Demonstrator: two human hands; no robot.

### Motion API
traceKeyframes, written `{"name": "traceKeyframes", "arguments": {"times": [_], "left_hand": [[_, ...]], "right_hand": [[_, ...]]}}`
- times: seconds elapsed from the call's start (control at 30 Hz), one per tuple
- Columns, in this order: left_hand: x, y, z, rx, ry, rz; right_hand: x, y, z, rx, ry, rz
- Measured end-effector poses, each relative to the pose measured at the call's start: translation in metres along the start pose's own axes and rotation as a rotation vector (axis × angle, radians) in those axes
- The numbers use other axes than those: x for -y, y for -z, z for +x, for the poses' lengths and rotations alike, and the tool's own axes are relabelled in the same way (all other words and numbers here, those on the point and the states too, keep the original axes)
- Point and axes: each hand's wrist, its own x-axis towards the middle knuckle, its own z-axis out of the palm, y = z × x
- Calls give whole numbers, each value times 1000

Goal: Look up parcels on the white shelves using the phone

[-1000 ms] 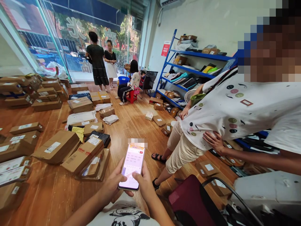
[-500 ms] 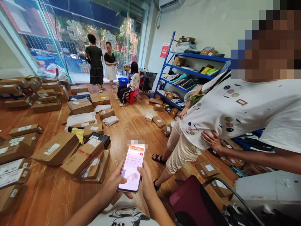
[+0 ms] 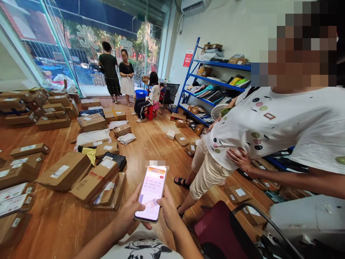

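Hands are meeting low in the middle of the view around one phone (image 3: 151,192); the left hand (image 3: 128,214) is curling under its left edge and back, fingers closed on it, and is tilting the lit screen up toward the wearer so it can be read; the right hand (image 3: 169,212) is closing on the right edge, its thumb lying on the lower part of the glass, apparently so it can tap while the other hand is steadying. Phone is sitting above the wearer's lap, well apart from the parcels.

Cardboard boxes (image 3: 66,169) are lying flat over the wooden floor (image 3: 151,144) to the left, too many to count surely, labels turned up, likely so they can be read from above; one blue rack (image 3: 215,82) is standing against the right wall. One person in a white spotted shirt (image 3: 269,126) is standing just beside the wearer on the right, one hand pressing on their own hip. Three people are gathering by the glass front, two standing and one sitting on a red stool (image 3: 151,110).
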Motion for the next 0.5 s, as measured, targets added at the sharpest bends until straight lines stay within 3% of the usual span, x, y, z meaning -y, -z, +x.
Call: {"name": "traceKeyframes", "arguments": {"times": [0.13,0.3,0.5], "left_hand": [[2,1,2,-19,17,46],[5,2,1,52,-10,17],[10,4,-2,60,-18,0]], "right_hand": [[-7,4,-1,30,4,-10],[-19,6,-1,-34,63,-103],[-18,6,-3,-32,80,-137]]}}
